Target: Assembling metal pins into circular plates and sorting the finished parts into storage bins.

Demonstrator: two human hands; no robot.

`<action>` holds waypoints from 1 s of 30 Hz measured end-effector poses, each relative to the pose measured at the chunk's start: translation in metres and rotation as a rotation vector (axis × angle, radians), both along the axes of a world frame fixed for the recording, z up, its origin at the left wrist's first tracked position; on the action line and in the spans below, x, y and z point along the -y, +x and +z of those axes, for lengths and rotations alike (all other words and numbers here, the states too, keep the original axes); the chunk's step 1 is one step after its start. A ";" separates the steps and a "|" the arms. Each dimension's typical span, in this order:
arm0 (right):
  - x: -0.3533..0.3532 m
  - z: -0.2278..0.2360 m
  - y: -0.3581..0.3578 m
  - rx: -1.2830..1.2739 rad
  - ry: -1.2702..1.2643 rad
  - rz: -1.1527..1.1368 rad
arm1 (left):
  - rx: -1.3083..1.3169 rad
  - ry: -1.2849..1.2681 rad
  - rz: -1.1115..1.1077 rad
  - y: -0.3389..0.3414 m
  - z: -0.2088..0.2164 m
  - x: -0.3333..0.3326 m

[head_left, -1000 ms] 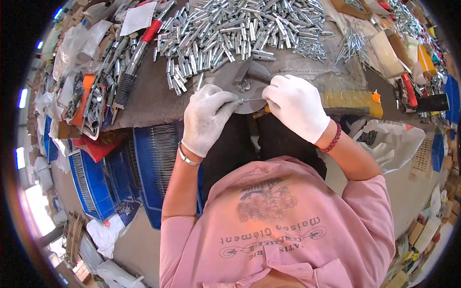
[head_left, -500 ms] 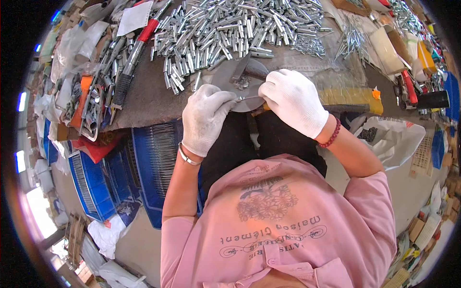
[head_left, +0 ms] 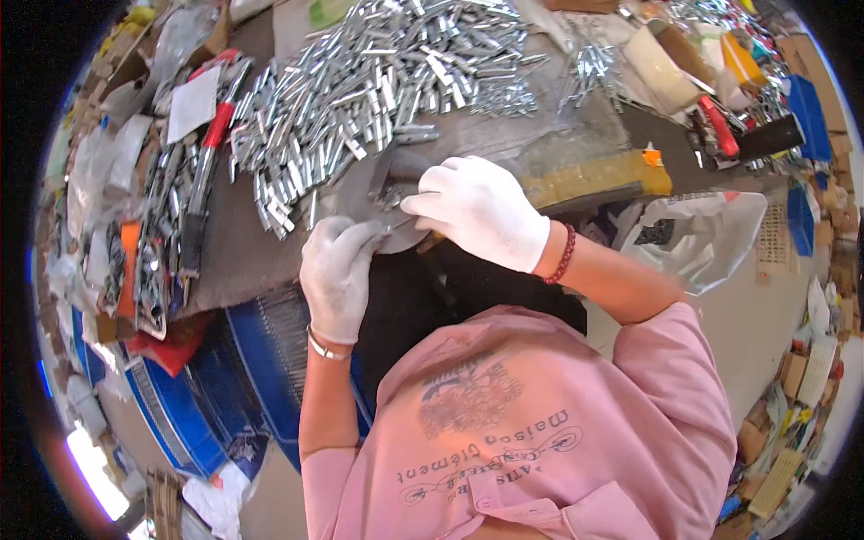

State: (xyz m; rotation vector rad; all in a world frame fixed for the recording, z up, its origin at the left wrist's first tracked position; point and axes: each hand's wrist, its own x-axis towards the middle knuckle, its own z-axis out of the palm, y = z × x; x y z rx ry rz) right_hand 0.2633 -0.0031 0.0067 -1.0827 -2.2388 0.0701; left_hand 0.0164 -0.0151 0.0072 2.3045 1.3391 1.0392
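Note:
My left hand [head_left: 337,277], in a white knit glove, pinches one end of a thin metal pin [head_left: 396,226]. From the other side the fingertips of my gloved right hand [head_left: 481,212] close on the same pin. Its ends are hidden by my fingers. Both hands hover over the near edge of a round grey metal plate [head_left: 353,191] on the bench. A dark metal block [head_left: 396,169] stands on that plate, partly behind my right hand. Just beyond is a big heap of shiny metal tubes [head_left: 369,99].
Smaller metal pins [head_left: 589,67] lie right of the heap. A red-handled tool [head_left: 214,126] lies at the left among loose tools. Blue crates [head_left: 261,360] of rods stand below the bench's left side. A white sack [head_left: 711,238] hangs open at the right.
The whole view has turned, so the bench appears shifted left and tilted. My hands remain together over the plate, both still pinching the thin pin.

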 end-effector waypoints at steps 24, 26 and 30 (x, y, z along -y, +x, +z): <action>-0.036 0.006 0.094 0.111 -0.122 -0.478 | 0.033 0.079 -0.042 -0.004 -0.006 -0.003; -0.023 0.019 0.069 -0.047 -0.152 -0.337 | 0.073 0.047 -0.039 -0.003 -0.009 -0.003; -0.008 0.030 0.010 -0.160 -0.281 -0.107 | 0.082 0.035 -0.029 -0.006 -0.013 -0.004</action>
